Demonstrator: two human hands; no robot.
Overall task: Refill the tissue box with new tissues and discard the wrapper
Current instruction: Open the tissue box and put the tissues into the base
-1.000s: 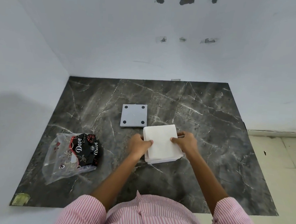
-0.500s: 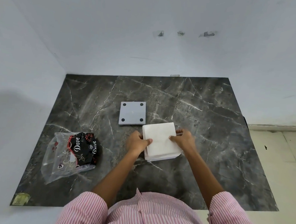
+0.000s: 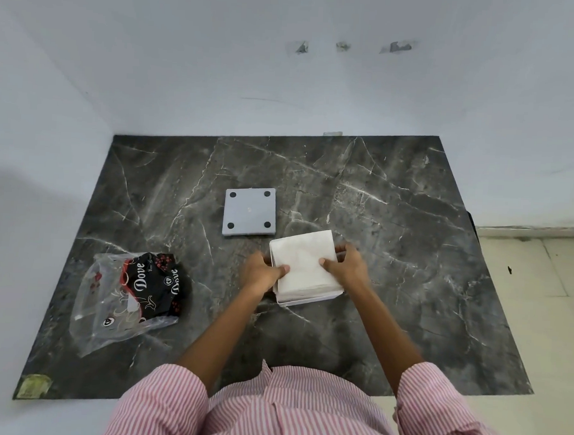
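A white stack of tissues (image 3: 305,263) sits in a white square tissue box (image 3: 308,299) near the middle of the dark marble table (image 3: 393,256). My left hand (image 3: 262,273) grips the stack's left side, thumb on top. My right hand (image 3: 344,267) grips its right side, thumb pressing on top. The box's grey lid or base (image 3: 249,211), with black pads at its corners, lies flat just behind and to the left. The clear plastic wrapper (image 3: 125,297), with black and red "Dove" print, lies crumpled at the table's left.
White walls close the table in at the back and left. The table's right edge meets a pale tiled floor (image 3: 546,314). A small yellowish sticker (image 3: 32,385) marks the near left corner. My pink striped shirt fills the bottom of the view.
Both thumbs have slid further onto the top of the tissues, and the stack sits lower in the box. The wrapper and grey plate have not moved.
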